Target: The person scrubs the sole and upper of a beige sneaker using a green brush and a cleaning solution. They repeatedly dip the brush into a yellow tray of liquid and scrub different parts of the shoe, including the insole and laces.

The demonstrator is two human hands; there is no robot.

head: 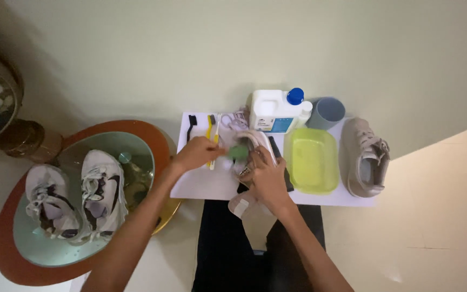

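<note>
Head view: a white shoe point(255, 141) lies on the white counter point(201, 186), just left of the green tub point(313, 162). The right hand point(266, 176) clamps around its side; the left hand point(197, 153) pinches a green scrubber point(238, 152), perhaps a sponge, against the shoe. The shoe looks light, soft-walled, likely slick when wet; its stiff sole edge and heel give the firmest hold.
</note>
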